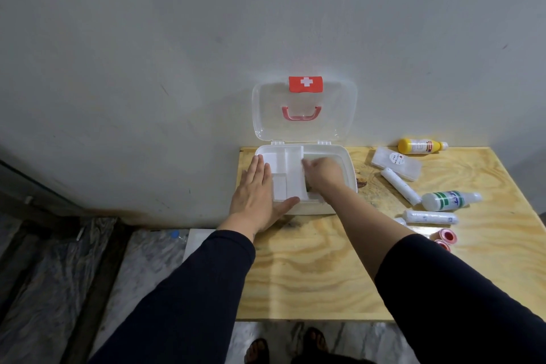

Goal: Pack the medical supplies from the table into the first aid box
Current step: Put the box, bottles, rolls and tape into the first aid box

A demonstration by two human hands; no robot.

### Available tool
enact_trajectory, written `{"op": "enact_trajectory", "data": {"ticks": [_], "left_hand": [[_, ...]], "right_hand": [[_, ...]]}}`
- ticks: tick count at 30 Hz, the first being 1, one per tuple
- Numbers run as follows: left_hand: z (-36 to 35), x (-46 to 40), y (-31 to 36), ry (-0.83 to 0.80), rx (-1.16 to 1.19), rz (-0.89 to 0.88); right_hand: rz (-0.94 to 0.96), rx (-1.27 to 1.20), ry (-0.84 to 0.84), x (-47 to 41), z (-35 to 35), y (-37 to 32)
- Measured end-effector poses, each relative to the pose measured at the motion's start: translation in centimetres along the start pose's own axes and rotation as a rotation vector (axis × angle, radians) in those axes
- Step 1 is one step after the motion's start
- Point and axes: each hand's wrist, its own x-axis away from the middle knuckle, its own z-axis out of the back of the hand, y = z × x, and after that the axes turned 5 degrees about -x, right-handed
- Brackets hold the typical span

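Take the first aid box [339,186] as your landmark: it sits open on the bench [325,275] against the wall, lid [304,109] upright with a white cross on a red patch at its top edge. Your left hand [254,195] lies flat and spread on the box's left side, over the white divided tray [288,174], holding nothing. Your right hand [322,171] is down inside the box's right half, fingers curled; motion blur hides whether that grip has anything in it, so I cannot tell.

Everything still to pack lies right of the box, so your right hand is the nearer one. Closest is a white bandage roll [400,185], its long axis running diagonally away from the box toward you. Behind it sit a flat clear packet [396,163] and a yellow bottle [421,146] on its side. Nearer you are a white bottle with green stripes [450,200], a second bandage roll [431,217], both lying crosswise, and two red tape rolls [446,238]. The labels are too small to read.
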Motion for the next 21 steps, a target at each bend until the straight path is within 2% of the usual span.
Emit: {"op": "enact_trajectory", "data": {"ticks": [3, 5, 10, 15, 21], "left_hand": [[-0.1, 0.0, 0.0, 0.007, 0.024, -0.003], [-0.2, 0.1, 0.0, 0.02, 0.056, 0.0], [-0.3, 0.1, -0.1, 0.024, 0.057, -0.005], [-0.4, 0.0, -0.1, 0.029, -0.004, -0.013], [-0.1, -0.4, 0.1, 0.096, -0.111, -0.077]], "right_hand": [[0.072, 0.134, 0.156, -0.2, 0.7, 1.7], [0.088, 0.237, 0.133, -0.3, 0.3, 2.5], [0.003, 0.108, 0.065, -1.4, -0.7, 2.2], [0.07, 0.148, -0.069, -1.7, -0.6, 1.7], [0.148, 0.075, -0.022, -1.7, 1.8, 3.4]]}}
